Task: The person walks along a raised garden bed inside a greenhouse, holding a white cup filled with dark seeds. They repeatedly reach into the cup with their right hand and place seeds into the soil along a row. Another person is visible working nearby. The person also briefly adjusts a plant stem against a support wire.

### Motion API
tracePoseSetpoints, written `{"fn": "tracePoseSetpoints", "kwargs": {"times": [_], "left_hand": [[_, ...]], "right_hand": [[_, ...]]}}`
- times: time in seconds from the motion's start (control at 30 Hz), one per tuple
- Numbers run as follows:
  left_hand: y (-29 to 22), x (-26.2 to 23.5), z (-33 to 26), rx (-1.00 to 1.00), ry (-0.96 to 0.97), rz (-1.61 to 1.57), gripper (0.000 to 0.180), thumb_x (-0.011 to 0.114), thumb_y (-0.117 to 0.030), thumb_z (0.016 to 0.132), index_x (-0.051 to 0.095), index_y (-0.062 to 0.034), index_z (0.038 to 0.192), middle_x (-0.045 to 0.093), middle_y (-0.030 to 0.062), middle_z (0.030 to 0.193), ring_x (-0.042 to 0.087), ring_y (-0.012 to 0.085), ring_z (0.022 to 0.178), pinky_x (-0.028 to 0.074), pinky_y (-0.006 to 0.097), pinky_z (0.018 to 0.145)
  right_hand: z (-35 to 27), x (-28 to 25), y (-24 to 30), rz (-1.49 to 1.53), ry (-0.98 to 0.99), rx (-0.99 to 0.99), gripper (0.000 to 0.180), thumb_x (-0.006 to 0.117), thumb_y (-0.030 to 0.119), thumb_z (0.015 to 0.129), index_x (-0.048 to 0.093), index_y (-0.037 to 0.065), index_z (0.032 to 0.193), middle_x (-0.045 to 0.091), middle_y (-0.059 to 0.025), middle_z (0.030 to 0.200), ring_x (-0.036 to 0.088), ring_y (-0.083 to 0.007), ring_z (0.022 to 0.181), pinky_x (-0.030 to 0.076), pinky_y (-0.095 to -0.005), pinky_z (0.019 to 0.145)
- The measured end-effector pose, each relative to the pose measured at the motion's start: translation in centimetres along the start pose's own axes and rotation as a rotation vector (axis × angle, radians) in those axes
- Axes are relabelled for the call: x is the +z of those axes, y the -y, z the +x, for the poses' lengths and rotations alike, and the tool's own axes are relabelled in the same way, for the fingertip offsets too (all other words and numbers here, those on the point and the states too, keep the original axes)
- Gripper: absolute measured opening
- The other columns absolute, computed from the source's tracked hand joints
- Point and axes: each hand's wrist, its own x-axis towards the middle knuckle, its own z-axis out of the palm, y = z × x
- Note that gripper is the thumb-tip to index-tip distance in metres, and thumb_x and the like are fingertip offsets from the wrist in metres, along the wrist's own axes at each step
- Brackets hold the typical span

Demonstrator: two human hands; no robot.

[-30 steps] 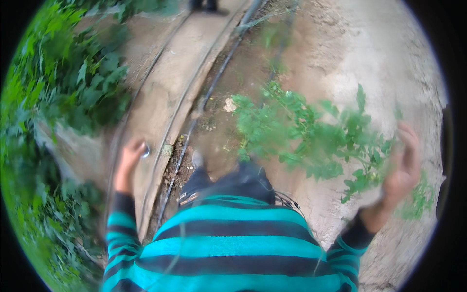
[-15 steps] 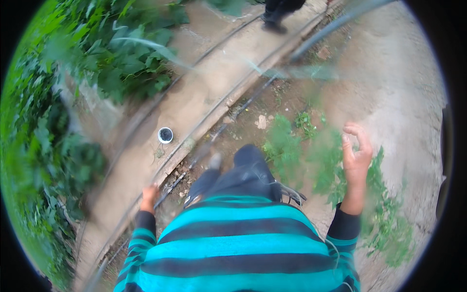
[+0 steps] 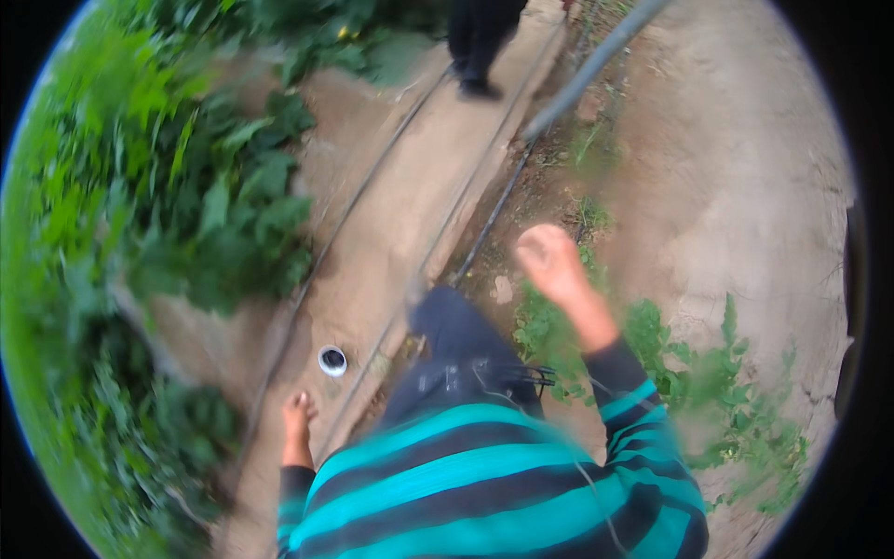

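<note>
My left hand [image 3: 297, 421] hangs low beside my striped teal and dark shirt, above a narrow concrete path [image 3: 400, 233]. Its fingers look loosely curled and hold nothing. A small round white-rimmed cap [image 3: 332, 360] lies on the path just ahead of that hand, not touched. My right hand [image 3: 551, 259] is raised in front of me over bare dirt and low weeds, blurred by motion, fingers curled, with nothing seen in it. My dark trouser leg [image 3: 458, 328] steps forward between the two hands.
Dense green plants [image 3: 168, 214] line the left of the path. Dark hoses [image 3: 484, 233] run along its edges. Another person's dark legs [image 3: 480, 42] stand on the path far ahead. A grey pipe [image 3: 596, 61] slants at upper right. Weeds [image 3: 726, 391] grow at right.
My left hand dropped from beside the cap down to my side. My right hand swung from far right inward and forward. The view moved on along the path.
</note>
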Motion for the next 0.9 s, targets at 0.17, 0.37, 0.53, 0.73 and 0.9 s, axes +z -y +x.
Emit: {"fn": "tracePoseSetpoints", "kwargs": {"times": [0.17, 0.37, 0.53, 0.73, 0.9], "left_hand": [[-13.4, 1.7, 2.9, -0.094, 0.177, 0.181, 0.029, 0.06, -0.02, 0.089, 0.057, -0.0008, 0.11, 0.057, 0.0064, 0.089, 0.057, 0.0171, 0.078, 0.053, 0.032, 0.065], [-28.7, 1.9, 9.0, 0.01, 0.176, 0.271, 0.028, 0.059, -0.019, 0.089, 0.058, 0.0001, 0.109, 0.056, 0.0035, 0.082, 0.055, 0.0128, 0.07, 0.051, 0.028, 0.06], [-38.5, 3.2, 14.2, 0.256, 0.282, 0.693, 0.03, 0.061, -0.022, 0.087, 0.06, -0.0002, 0.107, 0.06, 0.0049, 0.085, 0.057, 0.0127, 0.071, 0.05, 0.03, 0.058], [-49.4, 9.7, 23.3, 0.483, 0.537, 1.121, 0.03, 0.06, -0.022, 0.087, 0.06, -0.0002, 0.108, 0.06, 0.0057, 0.086, 0.058, 0.014, 0.072, 0.051, 0.031, 0.058], [-64.5, 21.1, 33.1, 0.52, 0.682, 1.204, 0.031, 0.06, -0.022, 0.087, 0.06, -0.0001, 0.108, 0.06, 0.0063, 0.088, 0.058, 0.0151, 0.074, 0.052, 0.032, 0.058]], "right_hand": [[0.2, 4.8, -11.8, -0.072, 0.105, 0.404, 0.012, 0.065, 0.012, 0.077, 0.058, 0.002, 0.081, 0.062, -0.0177, 0.084, 0.058, -0.0379, 0.085, 0.047, -0.0441, 0.075], [-18.7, 8.0, -23.1, -0.141, 0.109, 0.896, 0.022, 0.064, 0.027, 0.075, 0.066, 0.006, 0.072, 0.064, -0.0169, 0.08, 0.061, -0.0351, 0.079, 0.048, -0.045, 0.071], [-28.8, 9.1, -20.4, -0.509, 0.178, 1.115, 0.024, 0.063, 0.027, 0.076, 0.067, 0.003, 0.074, 0.064, -0.0139, 0.073, 0.062, -0.0306, 0.074, 0.048, -0.0453, 0.07], [-26.5, 10.8, -7.1, -0.035, -0.512, 1.459, 0.021, 0.056, 0.022, 0.079, 0.067, 0.005, 0.08, 0.063, -0.0167, 0.073, 0.062, -0.0345, 0.071, 0.049, -0.0429, 0.063], [-27.5, 23.6, 8.4, -0.365, -0.298, 1.601, 0.021, 0.052, 0.02, 0.081, 0.067, 0.007, 0.075, 0.064, -0.0165, 0.075, 0.062, -0.035, 0.073, 0.048, -0.0424, 0.063]]}}
